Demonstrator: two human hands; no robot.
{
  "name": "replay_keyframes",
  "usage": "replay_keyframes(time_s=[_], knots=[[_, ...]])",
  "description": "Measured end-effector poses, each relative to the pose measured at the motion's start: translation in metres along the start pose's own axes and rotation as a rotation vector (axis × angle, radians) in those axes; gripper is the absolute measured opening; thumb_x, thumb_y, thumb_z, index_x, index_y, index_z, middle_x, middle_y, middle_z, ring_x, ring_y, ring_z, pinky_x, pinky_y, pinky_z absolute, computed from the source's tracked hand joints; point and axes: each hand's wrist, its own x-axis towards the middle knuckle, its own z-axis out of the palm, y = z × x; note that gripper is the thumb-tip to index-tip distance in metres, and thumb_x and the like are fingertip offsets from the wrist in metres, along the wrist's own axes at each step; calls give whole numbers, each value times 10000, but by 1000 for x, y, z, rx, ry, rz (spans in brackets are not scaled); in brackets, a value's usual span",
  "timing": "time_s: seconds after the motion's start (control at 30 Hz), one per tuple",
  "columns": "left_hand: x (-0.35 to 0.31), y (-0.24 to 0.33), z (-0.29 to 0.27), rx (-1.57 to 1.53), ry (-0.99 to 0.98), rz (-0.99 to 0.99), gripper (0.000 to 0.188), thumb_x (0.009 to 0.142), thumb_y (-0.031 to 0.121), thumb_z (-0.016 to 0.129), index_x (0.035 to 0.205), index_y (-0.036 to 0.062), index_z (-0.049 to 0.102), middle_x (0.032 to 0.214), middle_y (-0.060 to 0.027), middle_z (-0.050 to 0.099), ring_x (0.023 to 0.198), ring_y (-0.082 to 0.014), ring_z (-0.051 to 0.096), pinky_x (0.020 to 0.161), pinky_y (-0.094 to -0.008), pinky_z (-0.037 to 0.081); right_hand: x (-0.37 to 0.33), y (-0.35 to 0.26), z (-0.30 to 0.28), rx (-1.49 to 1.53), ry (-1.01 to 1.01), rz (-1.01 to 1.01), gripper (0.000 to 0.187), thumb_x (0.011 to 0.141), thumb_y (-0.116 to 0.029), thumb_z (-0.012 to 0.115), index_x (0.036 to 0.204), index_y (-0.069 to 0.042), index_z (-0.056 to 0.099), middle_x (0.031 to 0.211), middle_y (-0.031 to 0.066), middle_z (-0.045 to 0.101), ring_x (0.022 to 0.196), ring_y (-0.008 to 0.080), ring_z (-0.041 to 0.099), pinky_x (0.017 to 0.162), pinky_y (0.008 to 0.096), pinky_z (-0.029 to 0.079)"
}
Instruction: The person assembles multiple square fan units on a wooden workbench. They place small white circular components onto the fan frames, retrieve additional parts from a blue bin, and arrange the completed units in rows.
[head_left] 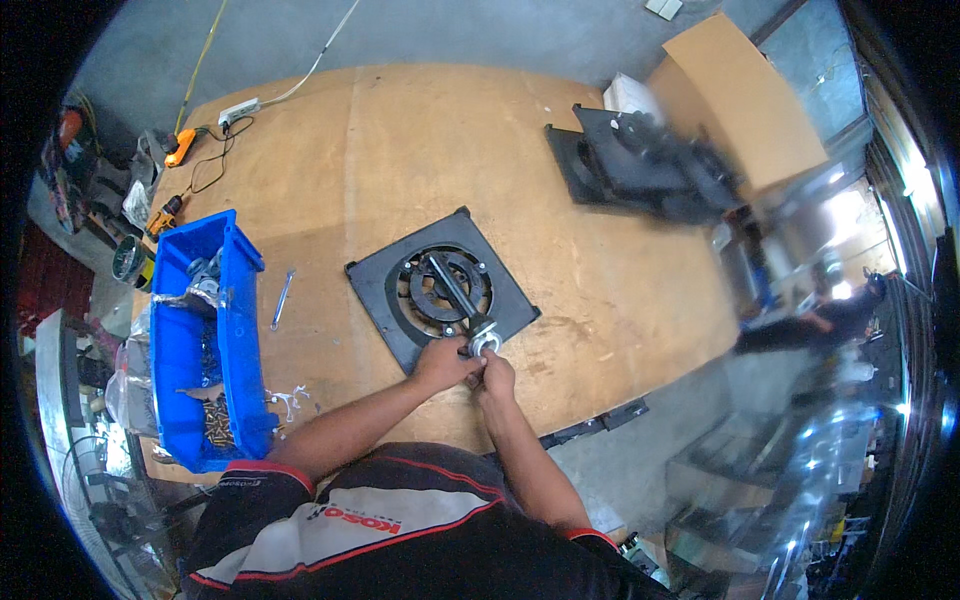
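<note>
A black square stove plate (375, 285) lies on the table in front of me, turned cornerwise. Within its round opening is a dark burner ring, and a black burner tube (455, 288) runs over it toward me. At the tube's near end sits a silver metal fitting (487, 341), just past the plate's near edge. My left hand (443, 366) closes on the fitting's left side. My right hand (498, 379) pinches at its near side, fingers bent close to the left ones. The fingertips partly cover whatever small part lies between them.
Left of the plate lie a wrench (283, 299) and small white pieces (290, 401). A blue bin (243, 365) holds bolts (218, 424) and metal parts. A drill (164, 216) and power strip (239, 111) lie beyond. Black stove plates (640, 165) stand near a cardboard box (742, 95).
</note>
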Motion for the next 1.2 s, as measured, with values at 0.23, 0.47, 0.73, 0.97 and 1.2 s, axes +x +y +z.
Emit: replay_keyframes(time_s=[0.23,0.47,0.73,0.97,1.2], knots=[[-8,-1,-9,-88,-23,-12,435,757,401,767,998,43,713,897,-195,711,838,-356,696,759,-426,542,-20,-2,-2,-118,-173,209,280,1011,-325,486,904,-90,593,661,17,571,524,146,512,473,300,419],[-11,2,-22,4,-32,3,420,767,409,750,973,45,715,869,-187,707,815,-361,687,749,-444,539,-40,-7,-6,-342,-199,52,297,994,-287,532,977,1,605,782,89,640,616,190,617,555,322,527],[-16,12,-33,95,-50,72,388,743,394,723,907,43,702,876,-181,695,844,-353,680,757,-456,534,-32,-28,-16,-607,-59,-549,251,919,-143,647,1099,32,626,888,80,677,764,154,641,624,289,522],[-32,17,-37,208,30,198,390,753,410,699,914,56,680,889,-162,671,826,-355,670,734,-471,539,-24,-41,-8,-761,-116,-704,296,917,-104,638,1169,50,622,1008,118,693,823,161,669,689,290,539],[-32,40,-59,335,-19,297,375,764,396,672,898,46,672,888,-177,665,823,-363,667,729,-481,543,-43,-44,-4,-1026,-87,-944,399,825,-70,688,1203,28,605,1060,164,658,852,239,686,687,338,563]])
